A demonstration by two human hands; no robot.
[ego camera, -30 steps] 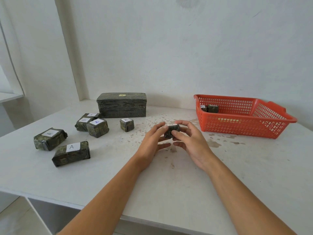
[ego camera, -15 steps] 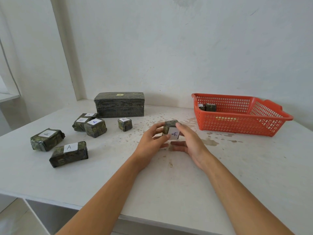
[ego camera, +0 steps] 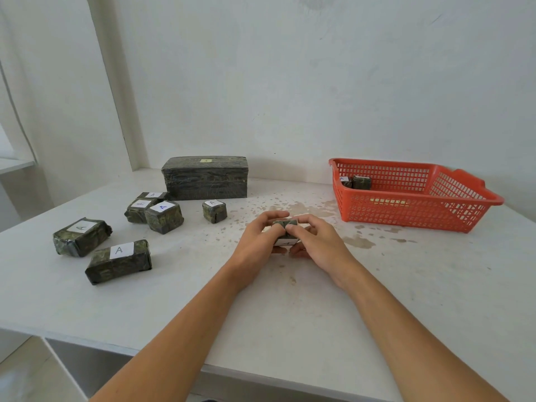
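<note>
White surface (ego camera: 290, 314) below us: our left hand (ego camera: 255, 242) and right hand (ego camera: 316, 245) both clamp the small wrapped block (ego camera: 285, 227), left of the red basket (ego camera: 412, 198).

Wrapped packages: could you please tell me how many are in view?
10: a large package by the wall; six small packages on the table's left; one held package between left hand and right hand; two packages in the basket, where more may hide.
</note>
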